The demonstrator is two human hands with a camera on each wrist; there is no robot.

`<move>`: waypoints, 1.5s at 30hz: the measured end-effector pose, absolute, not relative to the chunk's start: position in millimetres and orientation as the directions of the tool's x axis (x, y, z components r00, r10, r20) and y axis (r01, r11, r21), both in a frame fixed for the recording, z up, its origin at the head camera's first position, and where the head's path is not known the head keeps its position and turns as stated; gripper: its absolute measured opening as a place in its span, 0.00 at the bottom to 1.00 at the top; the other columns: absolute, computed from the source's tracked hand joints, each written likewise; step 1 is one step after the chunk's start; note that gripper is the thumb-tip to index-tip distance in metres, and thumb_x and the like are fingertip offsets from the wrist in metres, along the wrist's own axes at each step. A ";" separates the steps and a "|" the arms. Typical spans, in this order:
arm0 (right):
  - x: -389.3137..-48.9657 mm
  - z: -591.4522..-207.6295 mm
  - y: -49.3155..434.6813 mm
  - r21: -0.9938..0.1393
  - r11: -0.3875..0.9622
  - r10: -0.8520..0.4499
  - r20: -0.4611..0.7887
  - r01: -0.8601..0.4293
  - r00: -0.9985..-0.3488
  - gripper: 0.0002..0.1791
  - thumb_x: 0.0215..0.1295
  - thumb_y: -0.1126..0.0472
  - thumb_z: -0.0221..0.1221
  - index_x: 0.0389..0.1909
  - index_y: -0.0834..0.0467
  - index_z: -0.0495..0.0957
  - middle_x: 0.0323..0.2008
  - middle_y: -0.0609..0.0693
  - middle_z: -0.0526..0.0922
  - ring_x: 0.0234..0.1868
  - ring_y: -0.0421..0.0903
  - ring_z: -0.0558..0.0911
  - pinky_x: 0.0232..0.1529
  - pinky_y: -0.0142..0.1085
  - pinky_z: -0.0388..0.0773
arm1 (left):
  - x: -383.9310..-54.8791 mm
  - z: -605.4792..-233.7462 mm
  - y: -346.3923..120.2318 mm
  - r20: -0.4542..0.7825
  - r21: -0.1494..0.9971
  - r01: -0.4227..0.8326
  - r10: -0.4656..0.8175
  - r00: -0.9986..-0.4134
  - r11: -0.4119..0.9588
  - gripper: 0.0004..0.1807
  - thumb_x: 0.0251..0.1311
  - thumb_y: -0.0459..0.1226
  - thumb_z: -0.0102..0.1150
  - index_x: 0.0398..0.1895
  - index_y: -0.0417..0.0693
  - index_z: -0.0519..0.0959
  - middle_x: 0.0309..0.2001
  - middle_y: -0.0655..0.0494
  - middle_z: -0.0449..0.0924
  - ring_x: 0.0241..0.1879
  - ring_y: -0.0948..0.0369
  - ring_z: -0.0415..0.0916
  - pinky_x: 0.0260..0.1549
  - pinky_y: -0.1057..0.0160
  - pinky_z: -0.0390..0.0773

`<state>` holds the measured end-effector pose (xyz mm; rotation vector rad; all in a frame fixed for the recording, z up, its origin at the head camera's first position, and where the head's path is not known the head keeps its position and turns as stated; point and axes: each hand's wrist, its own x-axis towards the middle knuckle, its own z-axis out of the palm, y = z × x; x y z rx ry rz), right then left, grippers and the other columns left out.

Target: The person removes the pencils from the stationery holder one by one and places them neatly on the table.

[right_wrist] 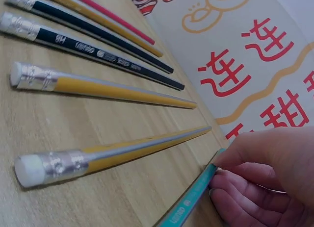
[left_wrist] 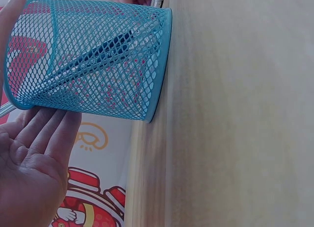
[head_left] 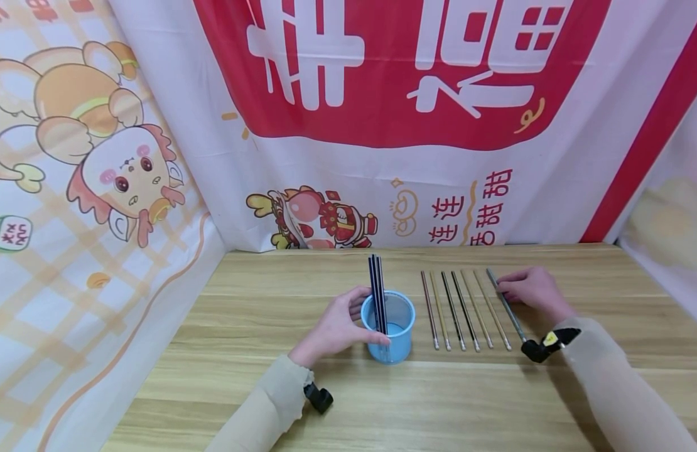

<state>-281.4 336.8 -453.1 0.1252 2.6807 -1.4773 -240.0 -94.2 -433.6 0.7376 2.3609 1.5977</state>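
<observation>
A light blue mesh pencil cup point(head_left: 404, 346) stands upright on the table, with several dark pencils point(head_left: 377, 282) leaning in it. My left hand point(head_left: 338, 323) holds the cup from its left side, thumb in front and fingers behind; its palm shows beside the mesh point(left_wrist: 98, 60) in the left wrist view. At the right end of a row, my right hand point(head_left: 534, 292) pinches a teal pencil point(head_left: 513, 319) near its far end, between thumb and fingers. In the right wrist view the teal pencil point(right_wrist: 189, 202) lies low against the tabletop, its near end out of frame.
Between the hands several pencils lie side by side, white erasers toward me: a red one point(head_left: 429, 311), black ones point(head_left: 466, 311) and yellow ones point(head_left: 492, 309). A printed cloth point(head_left: 337, 163) hangs behind the wooden table point(head_left: 439, 408), and another point(head_left: 173, 276) covers the left side.
</observation>
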 end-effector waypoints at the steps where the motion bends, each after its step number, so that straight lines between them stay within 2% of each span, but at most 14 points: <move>1: -281.2 -453.5 336.1 -0.838 0.536 0.035 -0.101 0.104 -0.994 0.22 0.68 0.61 0.64 0.54 0.76 0.79 0.35 0.58 0.88 0.32 0.43 0.86 0.34 0.33 0.85 | -240.0 -433.7 -94.3 0.112 0.911 0.292 0.504 -0.856 0.293 0.45 0.42 0.47 0.85 0.67 0.54 0.73 0.62 0.60 0.77 0.63 0.59 0.74 0.64 0.57 0.72; 11: -280.1 -455.1 335.4 -0.837 0.536 0.046 -0.101 0.110 -0.994 0.22 0.69 0.60 0.64 0.53 0.76 0.79 0.37 0.58 0.88 0.34 0.44 0.86 0.35 0.33 0.85 | -239.7 -434.2 -94.3 0.110 0.910 0.291 0.505 -0.856 0.295 0.45 0.43 0.47 0.85 0.66 0.54 0.73 0.62 0.60 0.77 0.63 0.59 0.74 0.64 0.57 0.72; 20: -277.2 -451.8 335.3 -0.858 0.499 0.061 -0.100 0.117 -0.993 0.26 0.69 0.58 0.65 0.57 0.76 0.76 0.41 0.62 0.87 0.36 0.46 0.87 0.38 0.34 0.86 | -239.7 -434.0 -93.7 0.116 0.908 0.297 0.503 -0.857 0.297 0.45 0.43 0.47 0.85 0.66 0.55 0.73 0.61 0.61 0.77 0.62 0.60 0.74 0.64 0.56 0.73; 26: -271.1 -445.0 335.7 -0.874 0.468 0.080 -0.108 0.133 -0.991 0.30 0.71 0.55 0.63 0.63 0.74 0.73 0.46 0.63 0.86 0.41 0.49 0.86 0.41 0.35 0.86 | -239.9 -433.6 -93.8 0.114 0.907 0.295 0.501 -0.858 0.299 0.45 0.43 0.48 0.85 0.66 0.55 0.73 0.61 0.61 0.77 0.62 0.60 0.74 0.64 0.56 0.72; 31: -266.5 -432.8 338.0 -0.871 0.483 0.099 -0.050 0.092 -0.994 0.32 0.72 0.49 0.62 0.65 0.70 0.73 0.52 0.66 0.83 0.44 0.51 0.86 0.42 0.34 0.85 | -240.0 -433.6 -93.6 0.113 0.907 0.295 0.502 -0.857 0.300 0.45 0.43 0.47 0.85 0.66 0.55 0.73 0.62 0.61 0.77 0.63 0.59 0.74 0.64 0.56 0.72; 35: -264.9 -420.0 338.0 -0.884 0.463 0.119 -0.001 0.057 -0.993 0.33 0.72 0.47 0.63 0.65 0.70 0.73 0.56 0.67 0.81 0.44 0.44 0.87 0.43 0.29 0.83 | -240.4 -433.6 -93.7 0.111 0.906 0.294 0.500 -0.859 0.304 0.45 0.43 0.48 0.85 0.67 0.55 0.72 0.62 0.60 0.77 0.63 0.59 0.74 0.64 0.56 0.72; 41: -262.1 -403.6 330.6 -0.924 0.378 0.152 -0.005 0.063 -0.988 0.40 0.69 0.42 0.64 0.68 0.68 0.71 0.61 0.65 0.78 0.40 0.30 0.84 0.45 0.27 0.82 | -240.6 -433.9 -93.9 0.110 0.907 0.293 0.502 -0.858 0.302 0.45 0.43 0.47 0.85 0.67 0.55 0.73 0.62 0.60 0.77 0.63 0.59 0.74 0.64 0.56 0.72; 43: -259.7 -398.3 326.5 -0.925 0.375 0.154 0.008 0.051 -0.988 0.41 0.68 0.41 0.64 0.69 0.68 0.71 0.61 0.65 0.77 0.41 0.30 0.84 0.46 0.27 0.82 | -240.5 -433.9 -93.9 0.112 0.908 0.294 0.503 -0.857 0.300 0.44 0.43 0.47 0.85 0.66 0.55 0.73 0.62 0.61 0.77 0.63 0.59 0.74 0.64 0.56 0.72; 45: -256.3 -392.3 321.3 -0.924 0.380 0.150 0.019 0.040 -0.989 0.42 0.67 0.39 0.64 0.69 0.67 0.71 0.63 0.65 0.76 0.43 0.33 0.85 0.50 0.32 0.82 | -240.3 -433.9 -93.9 0.113 0.908 0.294 0.504 -0.857 0.297 0.44 0.43 0.47 0.85 0.66 0.55 0.73 0.62 0.61 0.77 0.63 0.59 0.74 0.64 0.56 0.72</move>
